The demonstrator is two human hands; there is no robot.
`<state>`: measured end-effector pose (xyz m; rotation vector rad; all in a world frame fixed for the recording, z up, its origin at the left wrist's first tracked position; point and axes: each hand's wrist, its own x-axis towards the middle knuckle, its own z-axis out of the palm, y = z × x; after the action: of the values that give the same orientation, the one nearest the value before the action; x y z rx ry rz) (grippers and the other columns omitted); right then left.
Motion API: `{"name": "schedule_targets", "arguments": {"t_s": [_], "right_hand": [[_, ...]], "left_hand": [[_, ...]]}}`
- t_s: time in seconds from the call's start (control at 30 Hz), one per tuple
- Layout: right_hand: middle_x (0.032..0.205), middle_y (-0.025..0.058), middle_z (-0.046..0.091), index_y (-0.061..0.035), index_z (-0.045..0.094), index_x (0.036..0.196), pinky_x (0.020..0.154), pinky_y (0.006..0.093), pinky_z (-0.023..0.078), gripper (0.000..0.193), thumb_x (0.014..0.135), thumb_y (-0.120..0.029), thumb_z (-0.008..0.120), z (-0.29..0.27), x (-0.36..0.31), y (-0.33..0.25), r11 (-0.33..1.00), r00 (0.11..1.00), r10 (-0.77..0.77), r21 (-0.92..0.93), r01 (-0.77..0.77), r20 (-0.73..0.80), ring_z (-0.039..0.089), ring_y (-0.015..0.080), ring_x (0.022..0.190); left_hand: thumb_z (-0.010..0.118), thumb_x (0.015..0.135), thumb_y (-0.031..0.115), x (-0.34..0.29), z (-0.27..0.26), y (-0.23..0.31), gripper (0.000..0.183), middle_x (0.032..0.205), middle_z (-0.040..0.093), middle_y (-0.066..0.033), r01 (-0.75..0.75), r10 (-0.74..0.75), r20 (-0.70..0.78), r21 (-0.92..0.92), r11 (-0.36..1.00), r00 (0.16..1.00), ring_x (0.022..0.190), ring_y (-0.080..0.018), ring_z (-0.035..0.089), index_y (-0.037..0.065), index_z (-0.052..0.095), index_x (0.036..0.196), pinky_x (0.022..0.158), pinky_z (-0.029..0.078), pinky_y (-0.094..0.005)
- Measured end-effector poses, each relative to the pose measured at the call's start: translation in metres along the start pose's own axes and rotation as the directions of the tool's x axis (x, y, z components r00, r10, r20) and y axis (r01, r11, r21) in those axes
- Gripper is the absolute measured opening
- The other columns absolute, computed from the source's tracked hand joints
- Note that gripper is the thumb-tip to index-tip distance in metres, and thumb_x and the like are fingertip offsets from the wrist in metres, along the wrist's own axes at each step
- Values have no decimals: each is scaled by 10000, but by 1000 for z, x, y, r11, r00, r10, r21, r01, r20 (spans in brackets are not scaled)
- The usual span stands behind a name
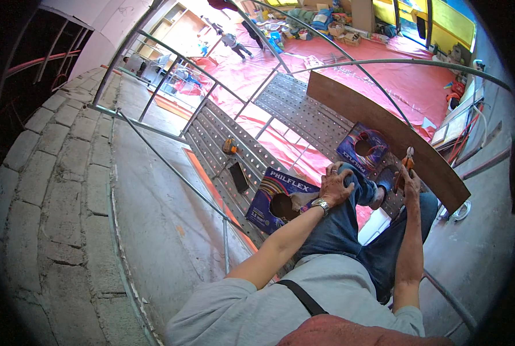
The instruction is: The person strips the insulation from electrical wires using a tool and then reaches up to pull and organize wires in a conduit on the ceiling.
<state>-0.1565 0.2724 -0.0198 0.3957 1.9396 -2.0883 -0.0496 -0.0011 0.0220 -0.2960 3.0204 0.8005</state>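
My left hand rests on my left knee, its fingers apart and holding nothing; a metal watch is on that wrist. In my right hand, over my right thigh, is a pair of pliers with orange handles, jaws pointing up. Close to my left forearm sits a blue-purple cardboard box with a round hole in its face. A second, similar box lies beyond my knees, beside my foot.
Perforated metal scaffold planks hold a dark phone and a small orange-and-black object. A long brown board lies along the right. Scaffold tubes cross around me. Far below, a person stands by red floor sheeting. A block wall is left.
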Motion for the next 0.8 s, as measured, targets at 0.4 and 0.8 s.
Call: {"name": "schedule_targets", "arguments": {"t_s": [0.4,0.8], "right_hand": [[651,34,587,-57,608,802,498,285,455,405,951,-429,666,-1,-1,10,923,986,-168,-354,149,-23,594,117,552],[628,38,543,-63,593,693,537,340,430,587,965,-583,560,-6,15,30,917,978,-206,-357,179,-38,534,139,572]], "left_hand": [[735,761,359,0,-3,1,461,1453,428,-89,13,-13,27,-3,1000,1000,1405,-330,312,228,648,1195,1100,354,-556],[747,751,349,1,1,-1,468,1457,427,-85,5,-5,10,-10,1000,1000,1409,-312,310,218,660,1192,1088,366,-552]]}}
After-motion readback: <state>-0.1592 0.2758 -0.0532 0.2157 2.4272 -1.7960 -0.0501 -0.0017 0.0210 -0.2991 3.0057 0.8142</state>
